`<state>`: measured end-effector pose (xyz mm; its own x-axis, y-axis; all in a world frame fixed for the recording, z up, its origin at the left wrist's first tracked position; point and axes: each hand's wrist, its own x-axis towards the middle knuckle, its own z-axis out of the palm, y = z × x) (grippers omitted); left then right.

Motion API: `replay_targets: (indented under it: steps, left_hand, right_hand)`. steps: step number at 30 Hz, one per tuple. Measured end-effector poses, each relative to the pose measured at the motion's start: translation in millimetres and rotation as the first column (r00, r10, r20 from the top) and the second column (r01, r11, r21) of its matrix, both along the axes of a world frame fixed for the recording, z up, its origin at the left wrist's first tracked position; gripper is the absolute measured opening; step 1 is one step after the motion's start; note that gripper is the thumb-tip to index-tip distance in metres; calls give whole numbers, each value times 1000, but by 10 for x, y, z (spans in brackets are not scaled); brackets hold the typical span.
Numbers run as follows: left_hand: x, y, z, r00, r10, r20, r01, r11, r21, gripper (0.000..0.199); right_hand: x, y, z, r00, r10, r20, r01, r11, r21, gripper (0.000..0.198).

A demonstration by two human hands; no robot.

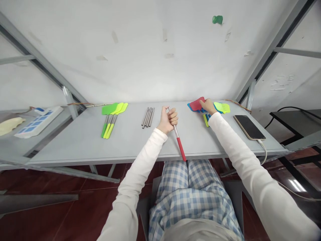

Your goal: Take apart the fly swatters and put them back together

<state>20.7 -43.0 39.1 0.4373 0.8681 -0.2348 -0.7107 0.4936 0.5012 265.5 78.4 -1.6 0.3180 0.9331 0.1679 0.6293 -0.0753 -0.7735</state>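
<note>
In the middle of the table, my left hand (pixel 168 119) is closed around a metal rod with a red handle (pixel 181 149); the handle slants down to the table's front edge. My right hand (pixel 208 106) is farther right and pinches a red flat spatula head (pixel 197 104). Under and beside that head lie blue pieces and a yellow-green spatula head (pixel 222 107). A yellow-green handle (pixel 206 120) shows below my right hand, partly hidden by the sleeve. Several bare metal rods (pixel 148 117) lie side by side left of my left hand.
At the left, green and yellow spatulas (pixel 112 118) lie together on the grey table (pixel 75 144). A phone (pixel 249 127) with a white cable (pixel 262 147) lies at the right. A white power strip (pixel 40 122) sits far left. A wall (pixel 155 67) stands behind the table.
</note>
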Motion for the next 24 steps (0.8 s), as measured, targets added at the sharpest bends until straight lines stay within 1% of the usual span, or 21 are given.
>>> replay_targets:
  steps: [3, 5, 6, 7, 8, 9, 10, 12, 13, 14, 16, 18, 19, 21, 24]
  left_hand:
    - [-32, 6, -17, 998, 54, 11, -54, 999, 1, 39]
    - [-39, 26, -25, 995, 99, 16, -99, 995, -3, 39]
    - [-38, 44, -24, 992, 127, 16, -127, 992, -4, 39]
    - [-37, 67, -17, 987, 163, 15, -163, 987, -2, 39]
    - [-34, 96, -3, 978, 207, 15, -207, 978, 6, 40]
    - [-32, 129, 18, 966, 258, 16, -258, 966, 19, 40]
    - [-30, 165, 46, 949, 315, 19, -315, 948, 34, 40]
    - [-29, 240, 120, 902, 431, 26, -432, 899, 71, 42]
    - [-30, 275, 164, 875, 484, 26, -484, 870, 91, 43]
    - [-33, 308, 209, 846, 533, 26, -533, 839, 111, 43]
    - [-40, 360, 296, 792, 610, 38, -607, 779, 156, 44]
    - [-48, 390, 368, 763, 643, 66, -641, 740, 202, 44]
    - [-52, 396, 397, 767, 638, 73, -636, 738, 224, 44]
    - [-51, 392, 440, 806, 589, 58, -581, 768, 270, 44]
    - [-15, 363, 450, 869, 495, 5, -466, 815, 345, 45]
  right_hand:
    - [-7, -83, 2, 976, -127, 178, 129, 992, 3, 30]
    - [-24, -181, -1, 962, -169, 216, 154, 984, 85, 30]
    - [-36, -237, -4, 965, -161, 206, 135, 982, 133, 28]
    - [-53, -298, -6, 977, -115, 182, 82, 981, 176, 27]
    - [-77, -364, -5, 989, -26, 149, -6, 978, 210, 26]
    - [-108, -436, 0, 989, 96, 109, -119, 965, 235, 26]
    - [-148, -517, 9, 968, 240, 70, -250, 935, 252, 28]
    - [-256, -696, 44, 863, 505, 2, -490, 835, 252, 37]
    - [-320, -789, 66, 798, 602, -11, -584, 779, 228, 42]
    - [-388, -878, 85, 751, 660, -20, -642, 738, 210, 45]
    - [-517, -1026, 103, 685, 728, 1, -718, 675, 172, 45]
    - [-618, -1107, 74, 633, 774, -12, -766, 629, 132, 42]
    - [-654, -1121, 42, 614, 788, -43, -779, 613, 131, 41]
    - [-695, -1111, -38, 591, 795, -137, -777, 606, 171, 39]
    - [-705, -1072, -123, 590, 770, -243, -727, 637, 256, 38]
